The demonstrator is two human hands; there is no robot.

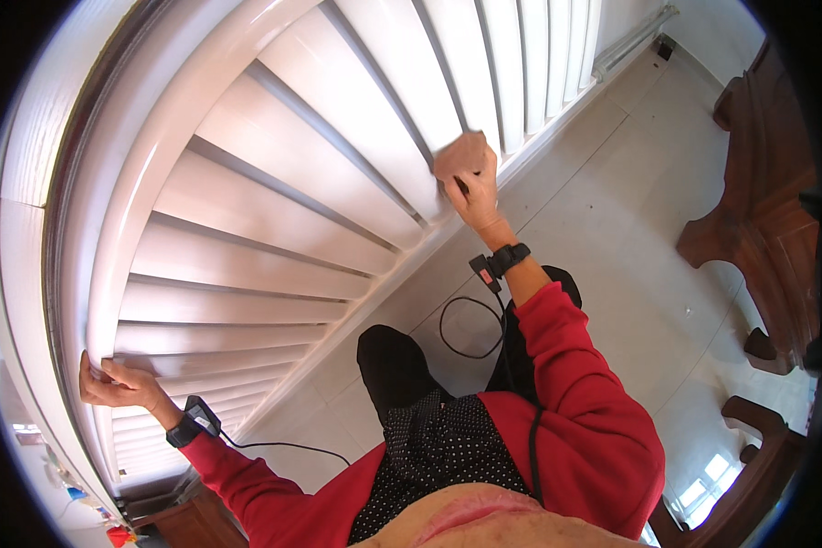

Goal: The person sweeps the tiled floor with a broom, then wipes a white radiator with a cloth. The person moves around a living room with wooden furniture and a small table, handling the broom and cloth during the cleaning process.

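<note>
A white column radiator (pixel 364 120) with flat upright sections stands against the wall in front of me. My left hand (pixel 125 387) is at the far left, its fingers and thumb curled around the radiator's rounded top rail (pixel 168 130). Low on the sections, near the bottom rail, my right hand (pixel 478 198) presses a folded brownish-pink cloth (pixel 459 156) against the radiator. The cloth hides some of the fingers. Each wrist carries a black strap with a small device, the right one (pixel 509 259) trailing a cable.
A white sill (pixel 24 240) runs above the radiator at left. Grey floor tiles (pixel 589 205) lie below. Dark carved wooden furniture (pixel 760 205) stands at right, with another wooden piece (pixel 760 479) at lower right. A pipe (pixel 633 44) leaves the radiator's far end. A black cable (pixel 469 356) loops near my knees.
</note>
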